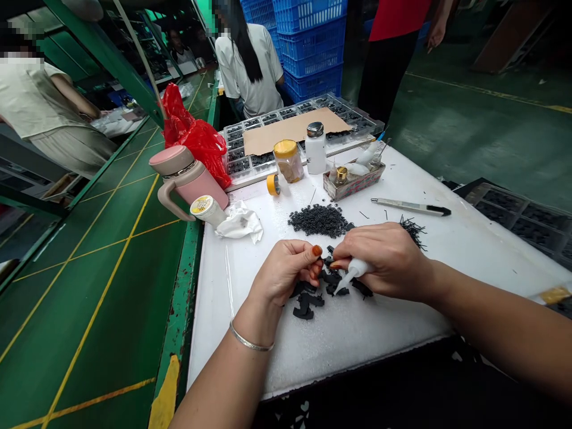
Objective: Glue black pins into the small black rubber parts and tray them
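My left hand (290, 268) is closed, thumb against fingers, on a small black part (325, 260) that is mostly hidden. Beside it, my right hand (386, 259) grips a white glue bottle (358, 268), whose thin nozzle points down and left over loose black pieces (304, 307) on the white work surface (357, 333). The fingertips of the two hands are close together. Just beyond them lies a pile of small black rings (318, 220). Thin black pins (413, 231) are heaped behind my right wrist.
A pink mug (203, 185), crumpled tissue (241, 222), yellow-lidded jar (288, 162), white bottle (315, 154) and small box (355, 182) stand farther back. A utility knife (411, 207) lies right. Compartment trays (236, 152) are behind; a green bench (111, 286) is left. Several people are nearby.
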Available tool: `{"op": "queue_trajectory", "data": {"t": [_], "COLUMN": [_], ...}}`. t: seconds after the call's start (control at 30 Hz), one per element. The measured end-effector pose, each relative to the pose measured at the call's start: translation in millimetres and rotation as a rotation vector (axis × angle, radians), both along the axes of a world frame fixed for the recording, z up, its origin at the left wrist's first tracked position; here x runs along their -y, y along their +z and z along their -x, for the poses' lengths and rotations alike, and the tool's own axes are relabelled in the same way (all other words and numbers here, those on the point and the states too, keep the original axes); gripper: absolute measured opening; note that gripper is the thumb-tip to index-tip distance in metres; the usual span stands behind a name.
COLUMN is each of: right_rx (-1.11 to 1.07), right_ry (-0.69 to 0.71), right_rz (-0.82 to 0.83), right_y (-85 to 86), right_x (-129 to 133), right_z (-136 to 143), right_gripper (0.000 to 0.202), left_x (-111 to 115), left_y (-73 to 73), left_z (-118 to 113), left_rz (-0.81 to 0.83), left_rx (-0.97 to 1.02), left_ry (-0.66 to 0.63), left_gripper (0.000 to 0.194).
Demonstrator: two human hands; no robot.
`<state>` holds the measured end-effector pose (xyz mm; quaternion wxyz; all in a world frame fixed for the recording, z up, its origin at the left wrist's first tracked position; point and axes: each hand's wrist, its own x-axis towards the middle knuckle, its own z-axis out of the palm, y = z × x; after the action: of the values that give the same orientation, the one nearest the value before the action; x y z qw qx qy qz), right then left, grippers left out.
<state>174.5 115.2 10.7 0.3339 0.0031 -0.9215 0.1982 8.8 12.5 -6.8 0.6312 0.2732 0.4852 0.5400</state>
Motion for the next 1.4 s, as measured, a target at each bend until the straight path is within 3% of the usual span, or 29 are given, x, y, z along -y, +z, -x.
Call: {"op": "queue_trajectory", "data": {"t": [0.27,0.57,0.7,0.87,0.93,1.0,1.17,1.23,1.3,1.4], "right_rx": [-0.062,-0.044,0.048,0.236,0.240,0.171,-0.075,-0.090,-0.080,-0.062], "right_ry": [-0.132,-0.139,-0.141,-0.159,-0.163,-0.184,-0.179,-0.171,-0.157,-0.101], "right_rz": [0.042,0.045,0.266,0.756,0.825,0.706,0.070,-0.092,-0.137,-0.023], "right_y": [2.7,3.7,7.3,6.2,4.7,3.2,-3.8,-6.6,-7.4,-3.7], "right_x": [9,12,10,8,8,10,14,14,12,9], "right_z": [2,4,3,6,7,7,5,4,3,4], "right_gripper": [0.005,0.007,0.009,0.021,0.021,0.019,0.007,0.008,0.008,0.007], "left_x": [-1,0,2,1,1,1,1,1,2,2], "left_y": [-3.6,-3.0,-2.1,-0.2,-0.1,-0.4,-0.6,-0.1,-0.2,-1.7], "left_z": [-9,-9,-5,-6,-7,-8,-9,-8,-7,-3], "left_rz": [-0.092,-0.084,-0.063,-0.077,-0.091,-0.092,-0.076,-0.066,-0.058,-0.043], "left_rx": [0.108,0.048,-0.022,-0.064,-0.053,-0.046,-0.029,-0.022,-0.008,0.053], "left_ry": [0.094,0.078,0.048,0.079,0.099,0.110,0.102,0.092,0.070,-0.006], "left_gripper": [0.032,0.037,0.036,0.035,0.034,0.034,0.036,0.038,0.039,0.039]}}
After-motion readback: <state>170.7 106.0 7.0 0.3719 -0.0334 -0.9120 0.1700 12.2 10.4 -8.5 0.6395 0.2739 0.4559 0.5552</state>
